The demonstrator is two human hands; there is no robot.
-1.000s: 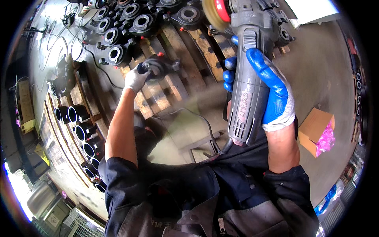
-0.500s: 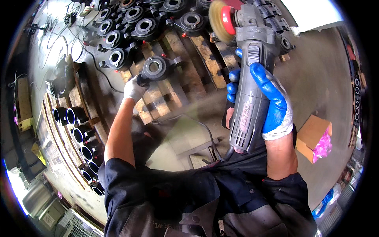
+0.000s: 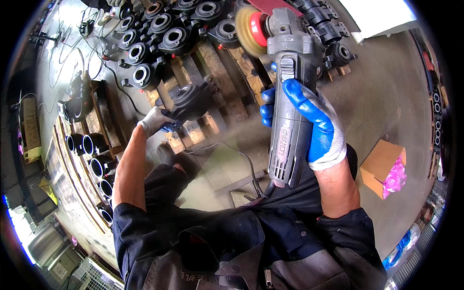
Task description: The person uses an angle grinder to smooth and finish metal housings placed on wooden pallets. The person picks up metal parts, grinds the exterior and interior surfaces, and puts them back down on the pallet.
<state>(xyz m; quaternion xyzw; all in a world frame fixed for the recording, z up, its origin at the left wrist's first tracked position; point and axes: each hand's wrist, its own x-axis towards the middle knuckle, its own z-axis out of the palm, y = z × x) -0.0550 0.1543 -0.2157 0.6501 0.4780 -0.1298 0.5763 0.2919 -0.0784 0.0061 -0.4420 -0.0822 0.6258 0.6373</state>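
A grey angle grinder (image 3: 296, 63) is in my right hand (image 3: 325, 130), which wears a white glove with a blue coating and wraps round the body. At the tool's far end, a yellowish disc (image 3: 247, 32) with a red hub looks blurred. My left hand (image 3: 155, 121), gloved too, grips the near end of a black ring-shaped metal casting (image 3: 193, 102). This casting is tilted over the wooden pallet (image 3: 223, 79), its ring smeared by motion. A gap separates the disc from the casting.
Several similar black castings (image 3: 175, 38) crowd the far side of the pallet. Short black cylinders (image 3: 98, 167) line a board on the left. The grinder's cable (image 3: 249, 162) runs down to the floor. An open cardboard box (image 3: 379, 166) with pink wrapping stands at the right.
My left hand has tipped the casting, which lay flat with its ring facing up, and has drawn slightly toward me. The grinder in my right hand has shifted left.
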